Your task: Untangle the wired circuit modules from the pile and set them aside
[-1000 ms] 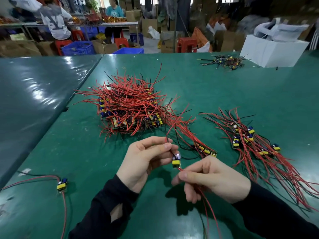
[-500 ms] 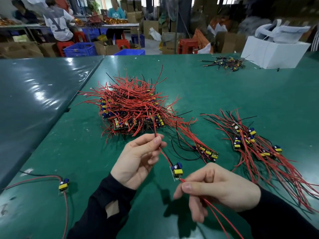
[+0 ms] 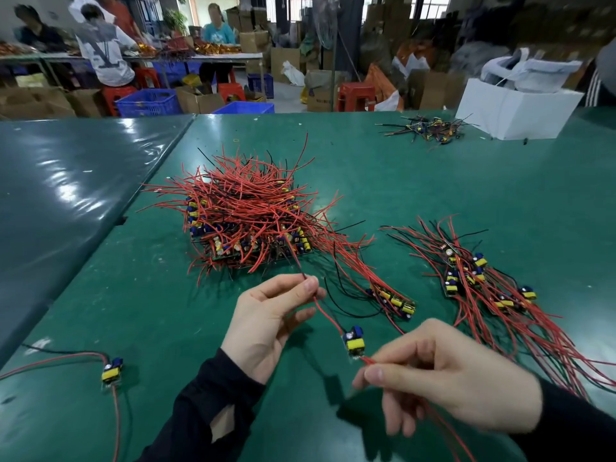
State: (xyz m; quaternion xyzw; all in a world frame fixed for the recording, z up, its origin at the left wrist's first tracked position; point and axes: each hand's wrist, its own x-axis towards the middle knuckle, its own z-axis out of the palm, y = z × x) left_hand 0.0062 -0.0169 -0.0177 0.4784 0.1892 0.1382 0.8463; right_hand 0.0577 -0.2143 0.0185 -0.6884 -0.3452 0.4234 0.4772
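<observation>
Two hands hold one circuit module [image 3: 354, 341] in the air above the green table [image 3: 433, 181], just in front of the pile [image 3: 246, 215]. The left hand [image 3: 266, 325] pinches the upper red lead [image 3: 325, 311] between thumb and forefinger; the right hand [image 3: 446, 378] has its fingers clamped on the lower leads trailing from the board.

The module is a small flat board carrying a yellow block and a blue cylinder. It is judged light and somewhat fragile at the solder joints. The leads are thin, smooth-sheathed and springy, apt to snag neighbours. Hold is best taken on the wire close to the board, or on the board edges, pulling gently.

Sorted modules [image 3: 473, 278] lie to the right, another small group [image 3: 396, 300] between, and a single module [image 3: 111, 371] at far left.
</observation>
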